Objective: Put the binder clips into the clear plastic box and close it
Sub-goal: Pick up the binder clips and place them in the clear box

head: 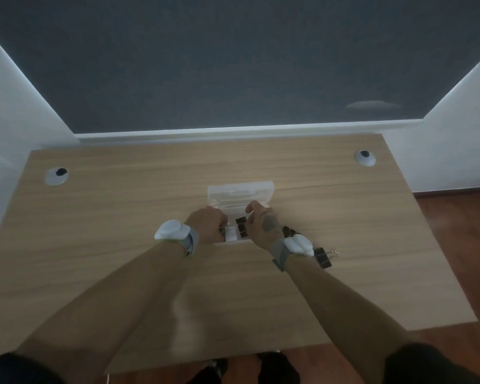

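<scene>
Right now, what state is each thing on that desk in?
Box: open, lid swung back flat.
Clips in box: a few black ones inside.
Clips on desk: still outside, beside the right wrist.
Left hand: curled at the box's left edge.
Right hand: over the box, fingers bent.

No text, label, brand, number or sign can be read anywhere in this view. The clear plastic box [241,194] shows no legible print on its lid, the black binder clips [322,258] carry no visible marking, and the white wrist-worn devices [169,230] show no lettering. A dark mark on the back of the right hand [261,224] is too blurred to make out as any letter or figure. The wooden bench [122,217] bears no writing.
</scene>
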